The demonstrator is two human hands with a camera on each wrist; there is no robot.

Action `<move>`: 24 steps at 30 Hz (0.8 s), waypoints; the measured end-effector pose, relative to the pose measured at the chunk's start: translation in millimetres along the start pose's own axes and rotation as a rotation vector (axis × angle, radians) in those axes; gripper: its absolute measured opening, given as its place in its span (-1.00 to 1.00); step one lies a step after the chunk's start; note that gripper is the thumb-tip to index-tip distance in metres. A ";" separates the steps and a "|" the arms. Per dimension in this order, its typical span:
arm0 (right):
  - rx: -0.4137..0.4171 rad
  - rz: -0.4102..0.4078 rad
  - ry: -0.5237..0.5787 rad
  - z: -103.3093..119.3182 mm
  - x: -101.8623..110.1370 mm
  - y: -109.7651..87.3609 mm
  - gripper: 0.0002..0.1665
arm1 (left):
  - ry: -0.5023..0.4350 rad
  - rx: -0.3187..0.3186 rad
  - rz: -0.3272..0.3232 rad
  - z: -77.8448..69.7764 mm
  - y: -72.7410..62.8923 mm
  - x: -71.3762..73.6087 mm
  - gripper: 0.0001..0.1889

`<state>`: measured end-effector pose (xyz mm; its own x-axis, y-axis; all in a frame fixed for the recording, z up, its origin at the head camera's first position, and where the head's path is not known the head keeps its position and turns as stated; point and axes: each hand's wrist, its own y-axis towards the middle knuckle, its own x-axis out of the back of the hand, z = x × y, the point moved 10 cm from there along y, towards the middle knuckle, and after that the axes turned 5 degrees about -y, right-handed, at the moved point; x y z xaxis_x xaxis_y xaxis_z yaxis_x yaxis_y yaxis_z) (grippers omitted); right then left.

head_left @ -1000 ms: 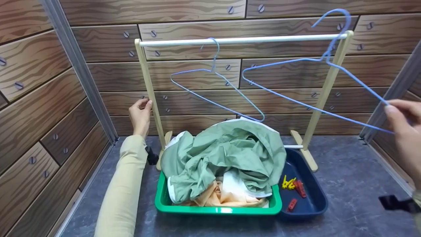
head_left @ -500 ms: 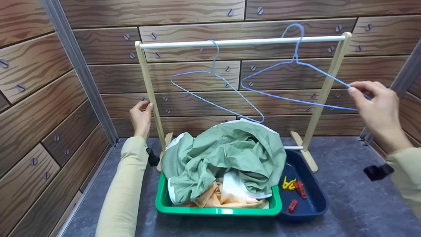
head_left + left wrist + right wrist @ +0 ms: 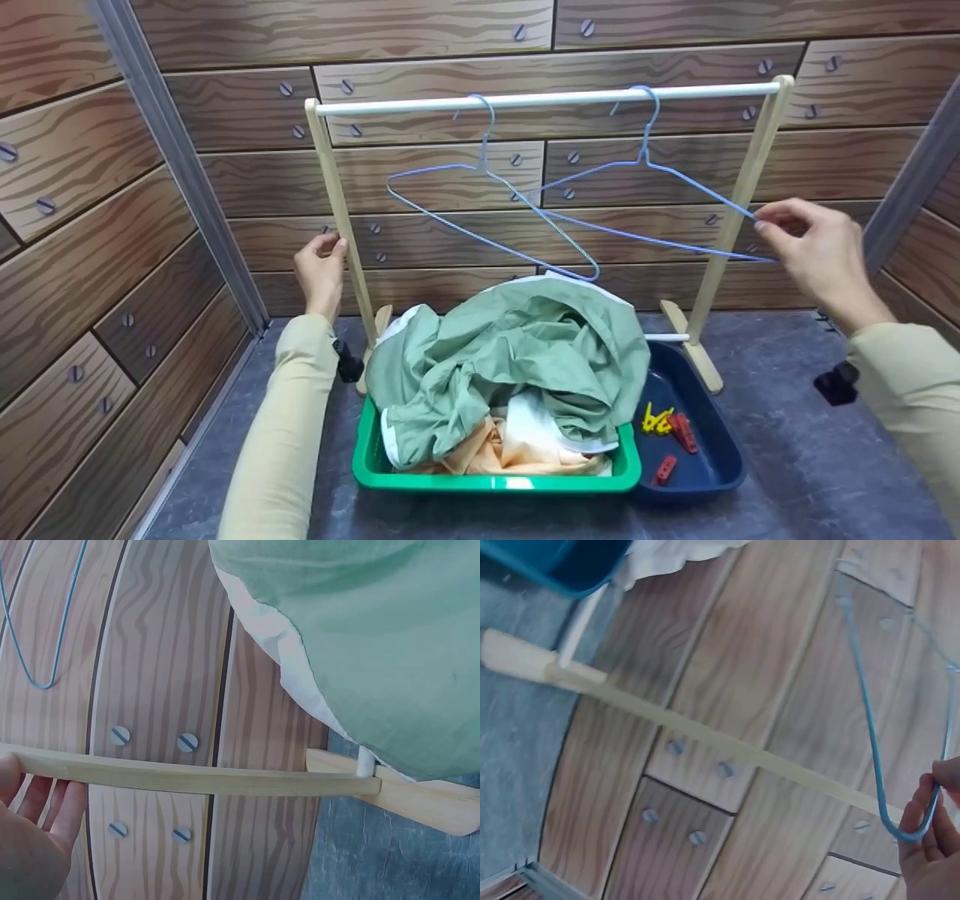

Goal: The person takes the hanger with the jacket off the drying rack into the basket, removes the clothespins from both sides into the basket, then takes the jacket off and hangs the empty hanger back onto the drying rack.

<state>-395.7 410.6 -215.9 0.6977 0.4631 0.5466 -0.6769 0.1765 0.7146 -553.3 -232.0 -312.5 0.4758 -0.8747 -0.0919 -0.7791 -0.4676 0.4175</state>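
Note:
My right hand (image 3: 821, 255) pinches the right lower corner of a blue wire hanger (image 3: 721, 199) between thumb and fingers. That hanger's hook is over the white bar (image 3: 555, 99) of a small wooden clothes rack. In the right wrist view, fingers curl round the hanger's bend (image 3: 907, 837). My left hand (image 3: 320, 277) holds the rack's left post (image 3: 334, 191); in the left wrist view the thumb lies across the post (image 3: 180, 778) with fingers behind it. Another wire hanger (image 3: 491, 124) hangs left of it on the bar, its right part overlapping the first in the head view.
Before the rack stands a green basket (image 3: 495, 484) heaped with a green white-edged cloth (image 3: 517, 352) and peach fabric (image 3: 495, 450). Right of it, a dark blue tray (image 3: 716, 457) holds yellow clips (image 3: 658, 420) and red clips (image 3: 664, 470). Wood-patterned walls enclose the table.
My right hand has brought the hanger left and down, from above the bar until its hook hangs over it. The left hand stays at the post.

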 end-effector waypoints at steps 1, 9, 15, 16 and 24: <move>0.007 0.005 0.000 -1.3 -5.5 -0.1 -0.84 | -0.003 0.006 0.000 1.1 -0.8 0.4 -0.80; 0.036 0.089 0.020 -2.2 -49.0 -6.6 -0.83 | 0.010 -0.012 -0.010 -0.6 -4.6 1.5 -0.81; 0.037 0.153 0.007 -0.5 -56.4 -10.9 -0.78 | 0.047 -0.026 -0.008 -1.5 -4.7 -0.4 -0.83; 0.041 0.154 0.003 -0.1 -56.2 -11.1 -0.77 | 0.050 -0.025 -0.006 -1.5 -4.9 -0.2 -0.83; 0.065 0.129 -0.021 2.3 -48.7 -12.1 -0.72 | 0.044 -0.016 0.006 -1.1 -4.3 -0.3 -0.82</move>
<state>-421.0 383.9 -250.2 0.6111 0.4598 0.6443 -0.7451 0.0595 0.6643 -549.6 -229.6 -313.3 0.4890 -0.8709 -0.0492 -0.7755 -0.4599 0.4325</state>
